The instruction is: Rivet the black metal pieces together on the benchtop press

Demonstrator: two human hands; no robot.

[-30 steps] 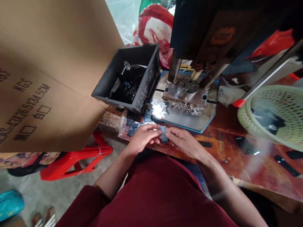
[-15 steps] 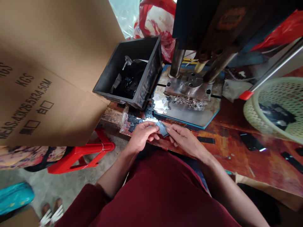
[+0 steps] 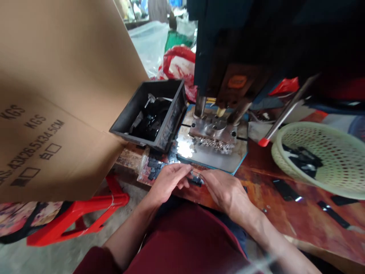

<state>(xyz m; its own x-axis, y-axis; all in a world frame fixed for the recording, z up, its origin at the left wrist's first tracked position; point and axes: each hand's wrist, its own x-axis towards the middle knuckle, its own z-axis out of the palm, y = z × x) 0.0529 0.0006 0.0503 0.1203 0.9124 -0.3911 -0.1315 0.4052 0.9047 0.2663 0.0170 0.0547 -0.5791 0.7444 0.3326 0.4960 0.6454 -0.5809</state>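
A small dark flat plate (image 3: 196, 180) is held low, just in front of the machine base. My left hand (image 3: 170, 182) is closed on its left end, thumb on top and the other fingers curled below. At the plate's right end my right hand (image 3: 225, 187) is closed, its back turned up, so most of its fingertips are hidden. A bright glint shows on the plate between the hands. Just behind my left hand, several dark plates (image 3: 154, 167) lie on the bench. Shiny flat silver pieces (image 3: 184, 146) are heaped on the left of the press base (image 3: 216, 160).
The press die block (image 3: 213, 129) has small metal bits (image 3: 218, 145) before it. A black bin (image 3: 168, 133) of dark parts stands left, beside a large cardboard box (image 3: 71, 76). At right are a lever (image 3: 285, 110), a pale green basket (image 3: 342, 152) and a dark plate (image 3: 286, 190).
My view has tilted up and shifted right. The plate, earlier showing its flat face, now appears more edge-on. My right hand has turned over, with its back up.
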